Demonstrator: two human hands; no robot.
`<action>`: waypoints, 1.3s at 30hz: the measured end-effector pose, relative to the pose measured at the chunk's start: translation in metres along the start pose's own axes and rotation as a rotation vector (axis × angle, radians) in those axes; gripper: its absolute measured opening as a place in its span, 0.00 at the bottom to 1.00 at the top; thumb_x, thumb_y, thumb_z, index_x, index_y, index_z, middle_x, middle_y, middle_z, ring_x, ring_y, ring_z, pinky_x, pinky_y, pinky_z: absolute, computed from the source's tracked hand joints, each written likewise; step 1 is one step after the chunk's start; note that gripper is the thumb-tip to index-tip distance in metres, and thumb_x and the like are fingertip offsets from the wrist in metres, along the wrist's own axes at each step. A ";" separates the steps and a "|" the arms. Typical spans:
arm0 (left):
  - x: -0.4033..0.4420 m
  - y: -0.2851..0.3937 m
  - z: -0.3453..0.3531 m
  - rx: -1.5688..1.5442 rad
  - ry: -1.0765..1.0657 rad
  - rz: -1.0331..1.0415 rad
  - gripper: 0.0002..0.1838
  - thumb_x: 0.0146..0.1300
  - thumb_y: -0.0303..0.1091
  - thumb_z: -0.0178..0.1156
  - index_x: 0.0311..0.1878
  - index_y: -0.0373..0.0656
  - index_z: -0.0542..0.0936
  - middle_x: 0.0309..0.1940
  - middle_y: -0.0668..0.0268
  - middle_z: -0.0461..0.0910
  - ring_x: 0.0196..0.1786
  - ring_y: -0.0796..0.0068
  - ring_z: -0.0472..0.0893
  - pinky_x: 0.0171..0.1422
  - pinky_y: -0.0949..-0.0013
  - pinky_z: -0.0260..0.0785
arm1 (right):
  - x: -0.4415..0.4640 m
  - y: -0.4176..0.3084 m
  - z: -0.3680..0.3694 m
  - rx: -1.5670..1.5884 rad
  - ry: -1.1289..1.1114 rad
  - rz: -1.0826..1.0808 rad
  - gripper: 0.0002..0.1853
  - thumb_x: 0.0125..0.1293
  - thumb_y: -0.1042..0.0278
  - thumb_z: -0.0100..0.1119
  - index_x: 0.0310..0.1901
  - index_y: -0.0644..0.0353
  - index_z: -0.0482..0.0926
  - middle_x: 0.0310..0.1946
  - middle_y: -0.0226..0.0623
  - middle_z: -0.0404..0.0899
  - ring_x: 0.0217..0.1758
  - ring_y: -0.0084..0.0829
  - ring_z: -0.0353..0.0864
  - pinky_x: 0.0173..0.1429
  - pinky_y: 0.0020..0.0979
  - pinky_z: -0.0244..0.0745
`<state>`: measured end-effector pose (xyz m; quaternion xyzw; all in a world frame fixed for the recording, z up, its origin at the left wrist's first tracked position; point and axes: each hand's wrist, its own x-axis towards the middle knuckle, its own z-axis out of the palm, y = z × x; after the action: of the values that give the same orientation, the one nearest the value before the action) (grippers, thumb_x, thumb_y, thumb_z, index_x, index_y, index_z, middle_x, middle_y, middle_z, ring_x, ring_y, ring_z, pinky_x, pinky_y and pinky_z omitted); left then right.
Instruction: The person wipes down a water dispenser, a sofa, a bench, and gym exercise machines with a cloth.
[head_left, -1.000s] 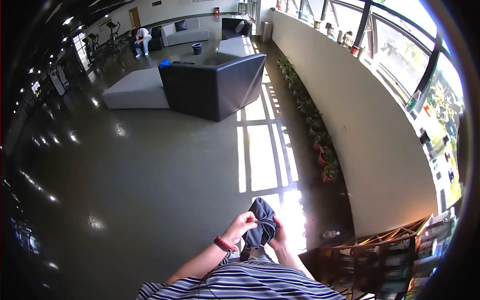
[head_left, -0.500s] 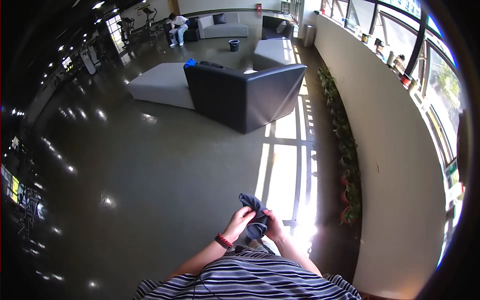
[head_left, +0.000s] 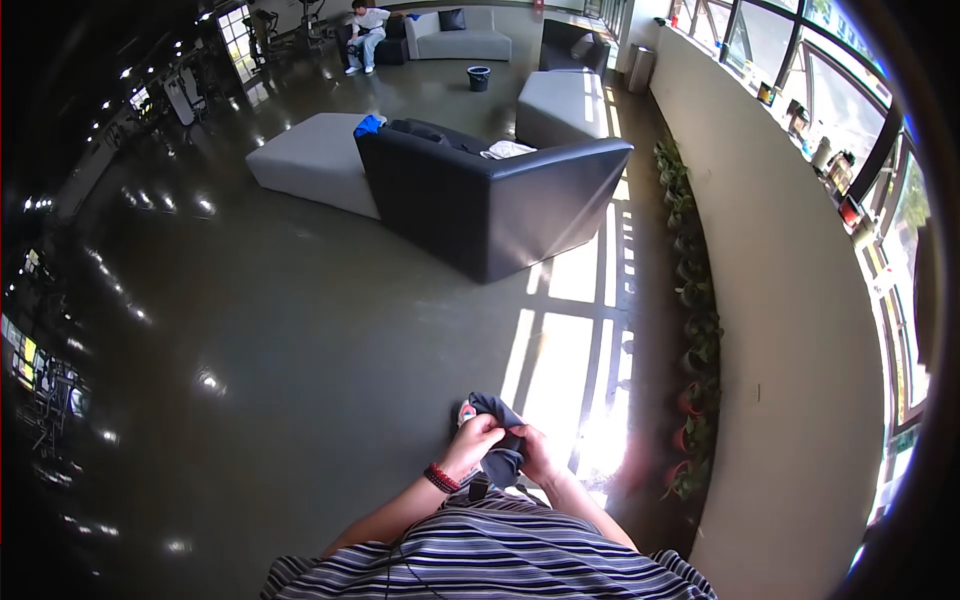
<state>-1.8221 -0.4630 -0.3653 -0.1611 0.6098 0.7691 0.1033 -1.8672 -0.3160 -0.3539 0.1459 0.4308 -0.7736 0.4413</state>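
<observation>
- Gripping a dark cloth point(head_left: 503, 466) at the lower centre of the frame, the left hand point(head_left: 473, 446) and right hand point(head_left: 541, 456) were closed on it.
- Beads point(head_left: 440, 478) circled the left wrist point(head_left: 455, 463).
- A black sofa point(head_left: 430, 208) stood at upper centre, a blue cloth point(head_left: 369, 126) at its left end.
- Containers point(head_left: 849, 211) stood by the windows point(head_left: 835, 95) at upper right, any labels too small to read.

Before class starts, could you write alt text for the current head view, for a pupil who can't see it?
A left hand and right hand hold a dark cloth in front of a striped shirt. Ahead stands a black sofa, with a bucket and a seated person farther off; plants line the wall at right.
</observation>
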 end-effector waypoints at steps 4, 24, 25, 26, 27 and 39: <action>0.071 0.019 -0.009 0.002 -0.105 0.006 0.05 0.67 0.26 0.52 0.42 0.36 0.76 0.33 0.70 0.77 0.36 0.83 0.75 0.40 0.78 0.68 | 0.052 -0.034 -0.020 0.210 0.019 -0.063 0.18 0.66 0.59 0.51 0.50 0.64 0.73 0.40 0.41 0.80 0.44 0.35 0.81 0.52 0.37 0.77; 0.353 0.179 -0.087 -0.226 -0.240 -0.086 0.07 0.69 0.35 0.57 0.43 0.43 0.79 0.36 0.74 0.79 0.39 0.86 0.77 0.47 0.79 0.68 | 0.286 -0.248 0.028 0.361 -0.050 -0.098 0.19 0.73 0.57 0.45 0.59 0.58 0.72 0.48 0.40 0.80 0.51 0.36 0.80 0.58 0.39 0.73; 0.364 0.183 -0.089 -0.268 -0.224 -0.094 0.06 0.69 0.35 0.56 0.42 0.44 0.79 0.36 0.74 0.79 0.39 0.85 0.77 0.46 0.79 0.69 | 0.302 -0.255 0.021 0.382 -0.028 -0.072 0.21 0.73 0.55 0.45 0.58 0.60 0.72 0.50 0.42 0.80 0.52 0.38 0.79 0.62 0.41 0.71; 0.376 0.186 -0.089 -0.289 -0.196 -0.092 0.06 0.70 0.35 0.56 0.41 0.44 0.79 0.34 0.74 0.79 0.37 0.86 0.77 0.44 0.80 0.69 | 0.316 -0.264 0.012 0.394 -0.068 -0.044 0.21 0.73 0.54 0.45 0.58 0.60 0.72 0.51 0.42 0.79 0.53 0.39 0.79 0.62 0.42 0.70; 0.384 0.200 -0.087 -0.308 -0.167 -0.087 0.06 0.70 0.35 0.56 0.40 0.44 0.78 0.33 0.74 0.79 0.35 0.86 0.76 0.42 0.80 0.68 | 0.325 -0.278 0.013 0.406 -0.110 -0.018 0.22 0.73 0.54 0.45 0.59 0.61 0.72 0.52 0.43 0.79 0.53 0.40 0.79 0.63 0.42 0.70; 0.558 0.259 -0.038 -0.154 0.079 0.121 0.05 0.68 0.32 0.59 0.39 0.42 0.78 0.30 0.76 0.75 0.33 0.88 0.72 0.36 0.82 0.64 | 0.418 -0.479 0.021 0.032 -0.144 -0.019 0.19 0.74 0.63 0.44 0.62 0.63 0.69 0.52 0.41 0.77 0.53 0.34 0.78 0.60 0.37 0.74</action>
<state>-2.4264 -0.5814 -0.3473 -0.1617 0.5612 0.8115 0.0196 -2.4884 -0.4515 -0.3376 0.0931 0.3868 -0.7930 0.4613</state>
